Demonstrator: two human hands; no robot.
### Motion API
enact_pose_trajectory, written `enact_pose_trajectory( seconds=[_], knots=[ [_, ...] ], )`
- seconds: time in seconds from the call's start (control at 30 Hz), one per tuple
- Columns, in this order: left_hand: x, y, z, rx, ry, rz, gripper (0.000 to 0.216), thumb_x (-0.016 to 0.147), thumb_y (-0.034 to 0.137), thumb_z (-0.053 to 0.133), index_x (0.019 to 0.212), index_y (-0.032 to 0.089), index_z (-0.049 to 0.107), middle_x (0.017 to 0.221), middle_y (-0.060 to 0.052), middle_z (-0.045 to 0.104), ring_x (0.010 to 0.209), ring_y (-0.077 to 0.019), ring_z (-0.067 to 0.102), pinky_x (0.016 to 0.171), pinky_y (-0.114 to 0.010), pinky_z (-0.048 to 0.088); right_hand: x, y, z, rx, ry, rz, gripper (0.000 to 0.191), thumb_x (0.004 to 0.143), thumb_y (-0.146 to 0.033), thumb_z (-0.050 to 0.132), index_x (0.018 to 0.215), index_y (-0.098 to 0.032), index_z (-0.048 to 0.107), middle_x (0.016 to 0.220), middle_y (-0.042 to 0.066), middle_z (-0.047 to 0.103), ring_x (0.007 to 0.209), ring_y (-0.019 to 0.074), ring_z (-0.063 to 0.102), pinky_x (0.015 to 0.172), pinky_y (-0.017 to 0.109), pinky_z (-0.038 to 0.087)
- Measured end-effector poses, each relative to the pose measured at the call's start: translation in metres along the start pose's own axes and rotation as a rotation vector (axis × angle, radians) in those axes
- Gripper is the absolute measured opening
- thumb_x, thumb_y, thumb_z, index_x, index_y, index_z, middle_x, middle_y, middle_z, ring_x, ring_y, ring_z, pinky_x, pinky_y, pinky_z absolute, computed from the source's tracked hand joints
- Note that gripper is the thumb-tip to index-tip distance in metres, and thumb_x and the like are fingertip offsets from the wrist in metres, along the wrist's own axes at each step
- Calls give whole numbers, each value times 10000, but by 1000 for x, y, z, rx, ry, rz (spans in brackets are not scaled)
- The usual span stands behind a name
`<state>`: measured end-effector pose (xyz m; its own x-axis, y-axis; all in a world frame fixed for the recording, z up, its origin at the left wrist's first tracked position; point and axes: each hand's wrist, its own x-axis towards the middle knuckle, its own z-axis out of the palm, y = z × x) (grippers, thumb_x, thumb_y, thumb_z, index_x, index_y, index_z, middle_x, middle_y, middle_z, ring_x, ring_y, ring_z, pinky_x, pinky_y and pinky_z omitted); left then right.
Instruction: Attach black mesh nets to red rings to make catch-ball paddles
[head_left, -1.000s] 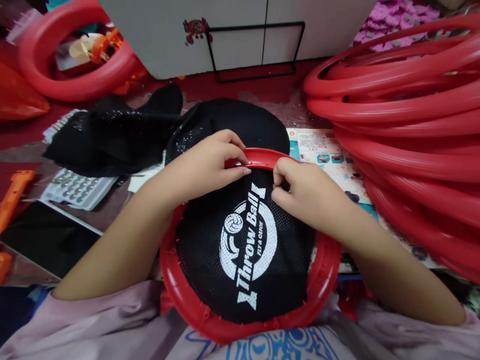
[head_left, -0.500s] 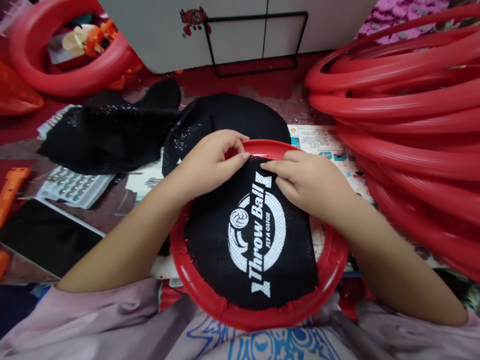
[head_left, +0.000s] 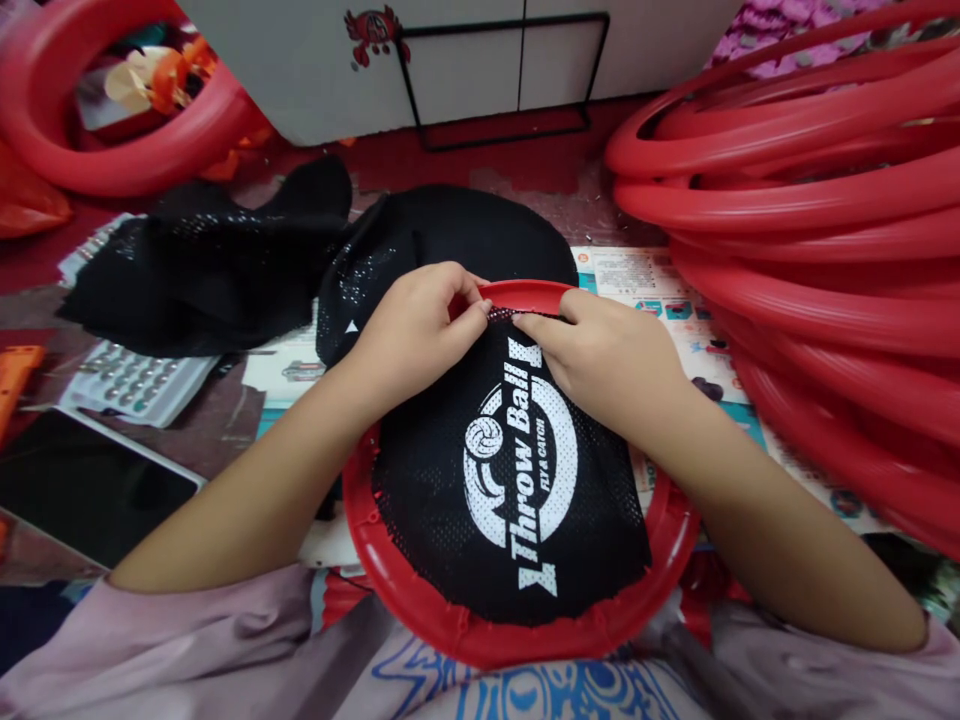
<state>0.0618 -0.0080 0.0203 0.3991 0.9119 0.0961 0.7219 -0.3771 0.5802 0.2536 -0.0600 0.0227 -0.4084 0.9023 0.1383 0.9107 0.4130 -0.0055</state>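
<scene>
A black mesh net (head_left: 427, 480) with white "Throw Ball" print lies across a red plastic ring (head_left: 367, 545) at my lap. Along the lower and left rim, the net's edge meets small pegs on the ring. On the right side a gap shows between net and ring. My left hand (head_left: 427, 325) pinches the net's far edge by the top of the ring, its fingers curled over the rim. Close beside it, my right hand (head_left: 607, 355) has thumb and forefinger closed on the same edge. The fingertips partly hide the edge there.
Red rings (head_left: 810, 210) are piled at the right. More black mesh (head_left: 457, 230) lies beyond the ring and to the left. A tablet (head_left: 90, 490), a tray of small metal parts (head_left: 135, 380) and another red ring (head_left: 142, 160) are at left. A white board (head_left: 465, 80) stands behind.
My right hand has shifted slightly left, and its stretched forefinger has drawn in to the net's edge. The net's right side has moved a little outward. My left hand keeps its pinch.
</scene>
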Motion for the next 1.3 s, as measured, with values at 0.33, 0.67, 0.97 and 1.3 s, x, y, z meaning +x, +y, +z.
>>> enact_pose_trajectory(
  seconds=[0.33, 0.67, 0.97, 1.3],
  knots=[
    [1, -5, 2, -72, 19, 31, 45, 795, 189, 541, 753, 184, 558, 992, -61, 711, 921, -213, 646, 806, -370, 503, 3, 6, -3, 158, -25, -10, 347, 923, -175, 447, 1126, -231, 723, 909, 80, 677, 775, 195, 591, 603, 294, 316],
    [-4, -7, 0, 216, -95, 335, 412, 943, 333, 446, 1324, 210, 547, 1114, -104, 552, 1033, -267, 521, 955, -469, 425, 8, 22, 2, 267, 150, -85, 355, 927, -178, 399, 938, -160, 753, 849, 89, 675, 819, 221, 553, 807, 367, 429],
    [-5, -8, 2, 235, -118, 363, 346, 925, 312, 462, 1244, 251, 582, 1110, -97, 524, 1060, -269, 493, 959, -472, 418, 14, 21, 12, 195, 188, -73, 423, 968, -176, 325, 874, -166, 738, 820, 101, 587, 835, 231, 471, 805, 385, 403],
    [-4, -10, 3, 224, -124, 373, 373, 928, 342, 459, 1238, 234, 635, 1094, -121, 524, 1029, -293, 500, 936, -498, 430, 17, 19, 18, 47, 127, -122, 436, 995, -165, 304, 855, -160, 717, 827, 98, 576, 829, 223, 472, 790, 355, 391]
  ],
)
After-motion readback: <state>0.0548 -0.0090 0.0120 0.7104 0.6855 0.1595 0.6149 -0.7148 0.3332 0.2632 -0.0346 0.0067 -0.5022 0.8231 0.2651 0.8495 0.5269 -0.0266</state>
